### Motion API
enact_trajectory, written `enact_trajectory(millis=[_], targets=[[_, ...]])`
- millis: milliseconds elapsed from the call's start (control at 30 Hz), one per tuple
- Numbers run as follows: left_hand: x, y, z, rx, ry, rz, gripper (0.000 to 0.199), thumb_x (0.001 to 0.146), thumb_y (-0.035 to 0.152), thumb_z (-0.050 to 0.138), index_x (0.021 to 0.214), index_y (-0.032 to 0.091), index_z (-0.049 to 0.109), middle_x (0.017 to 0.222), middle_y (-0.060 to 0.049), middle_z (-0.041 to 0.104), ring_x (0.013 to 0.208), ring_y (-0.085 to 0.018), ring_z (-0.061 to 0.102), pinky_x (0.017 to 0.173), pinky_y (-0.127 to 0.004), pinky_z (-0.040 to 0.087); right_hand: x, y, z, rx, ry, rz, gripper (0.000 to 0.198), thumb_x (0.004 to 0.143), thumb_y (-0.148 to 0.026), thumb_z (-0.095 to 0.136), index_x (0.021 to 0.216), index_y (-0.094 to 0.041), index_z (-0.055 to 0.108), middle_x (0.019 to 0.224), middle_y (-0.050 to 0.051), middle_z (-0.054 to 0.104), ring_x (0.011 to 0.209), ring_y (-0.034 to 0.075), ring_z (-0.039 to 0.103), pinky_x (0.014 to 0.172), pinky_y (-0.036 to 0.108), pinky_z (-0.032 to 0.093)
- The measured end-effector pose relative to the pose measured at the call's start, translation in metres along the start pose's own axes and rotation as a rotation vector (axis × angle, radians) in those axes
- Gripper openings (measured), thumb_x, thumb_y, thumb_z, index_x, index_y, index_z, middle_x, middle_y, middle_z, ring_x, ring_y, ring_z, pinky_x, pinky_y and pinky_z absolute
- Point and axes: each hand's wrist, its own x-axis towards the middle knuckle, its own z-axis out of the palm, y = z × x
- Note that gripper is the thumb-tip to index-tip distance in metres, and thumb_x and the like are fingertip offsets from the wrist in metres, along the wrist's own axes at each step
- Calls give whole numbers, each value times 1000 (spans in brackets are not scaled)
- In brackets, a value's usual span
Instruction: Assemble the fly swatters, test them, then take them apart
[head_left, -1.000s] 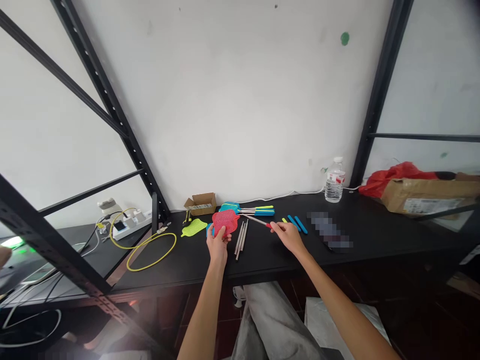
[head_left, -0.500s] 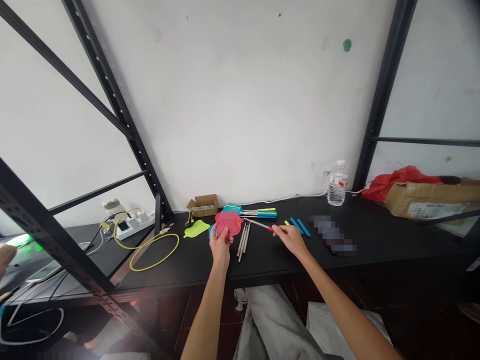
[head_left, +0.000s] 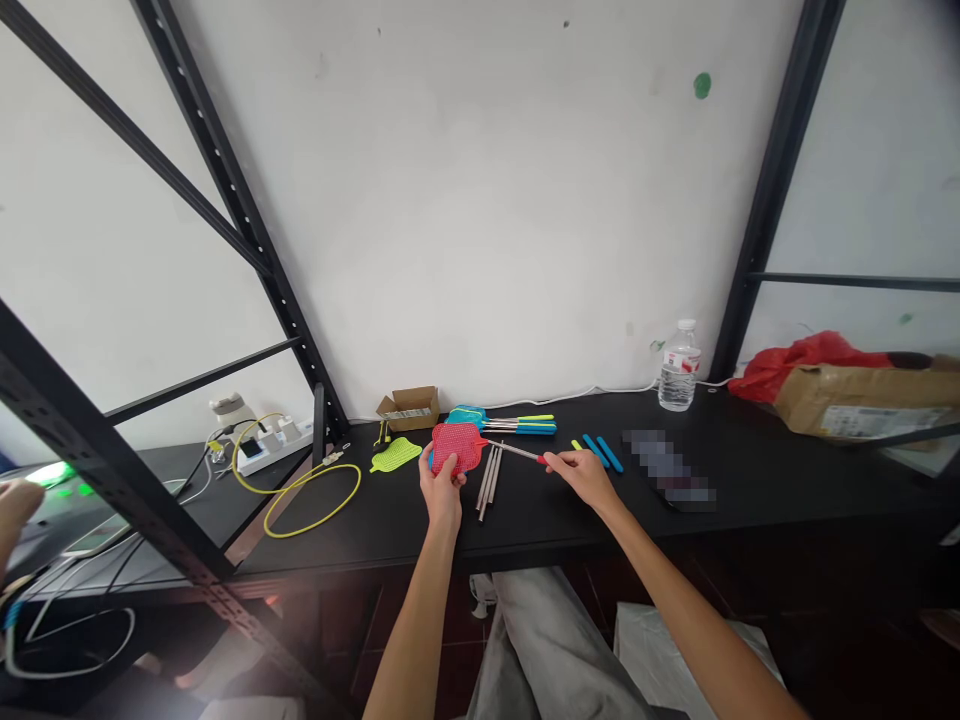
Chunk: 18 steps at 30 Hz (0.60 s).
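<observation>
My left hand (head_left: 445, 490) is closed on a red mesh fly swatter head (head_left: 456, 447), held just above the black table. In my right hand (head_left: 583, 478) I pinch the red handle (head_left: 542, 459) of a thin metal rod (head_left: 514, 450). The rod's far end is at the neck of the red head; whether it sits inside cannot be made out. Several loose metal rods (head_left: 490, 482) lie below it. Beyond are stacked fly swatters (head_left: 525, 426) with blue and yellow-green handles. A yellow-green swatter head (head_left: 396, 455) rests left of my left hand.
Blue handles (head_left: 602, 452) lie beyond my right hand, near a blurred-out flat object (head_left: 667, 470). A water bottle (head_left: 678, 368) stands by the wall. An open cardboard box (head_left: 409, 408), a yellow cable (head_left: 311, 533) and a power strip (head_left: 277, 448) are leftward. Another person's hand (head_left: 16, 510) shows at far left.
The rod's end appears slightly closer to the red swatter head's neck. Both hands keep their grips, and the view has shifted slightly.
</observation>
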Motion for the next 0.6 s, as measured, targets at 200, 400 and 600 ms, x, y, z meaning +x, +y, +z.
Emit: enact_trajectory(millis=[200, 400, 600], targets=[[4, -2, -1, 1, 71, 9, 55, 62, 23, 78, 110, 23, 50, 79, 2, 59, 54, -7, 53, 49, -19, 40, 2, 0, 0, 1, 12, 2, 48, 82, -60, 55, 66, -21, 78, 47, 0, 52, 50, 15, 44, 51, 29, 23], [6, -2, -3, -17, 102, 31, 49, 61, 20, 77, 103, 21, 52, 86, -1, 61, 65, -11, 59, 56, -22, 45, 1, -1, -1, -52, 1, -17, 45, 83, -57, 54, 73, -21, 80, 56, 3, 66, 56, 18, 54, 52, 29, 30], [4, 0, -1, -60, 87, 51, 51, 60, 19, 79, 106, 23, 58, 107, -6, 62, 85, -17, 63, 67, -27, 52, -1, -3, -1, -124, -10, -50, 46, 81, -58, 53, 71, -21, 79, 57, 6, 67, 56, 21, 57, 51, 30, 31]])
